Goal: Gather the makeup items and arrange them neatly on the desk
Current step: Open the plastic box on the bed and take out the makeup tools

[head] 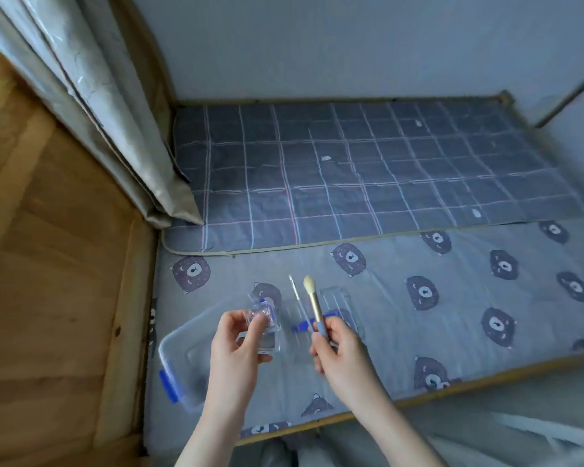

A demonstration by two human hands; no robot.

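Left hand: your left hand (235, 345) is low in the centre of the frame, with thumb and fingers curled round a small clear plastic case with pink glitter inside (263, 323).
Right hand: your right hand (338, 348), just right of the left, is clenched on the blue handle of a makeup brush with a gold ferrule and cream bristles (312, 303). A thin pale wand (297, 298) stands beside the brush in the same grip. Both point toward the top of the frame.
Under your hands: a clear plastic storage box (169, 345) lies on the bed, lower left of centre. It has one blue latch (168, 385) on its left end and another blue latch (302, 326) showing between your hands. You cannot tell what it holds through the clear walls.
Bed: a grey sheet printed with dark bear faces (452, 298) covers the lower half, and above it lies a dark checked mat (385, 170).
Left side: a pale folded curtain (115, 112) hangs in the upper left, its hem touching the mat's corner. A wooden panel (48, 264) fills the left edge, close beside the box.
In the way: your own hands and the case hide the middle of the box.
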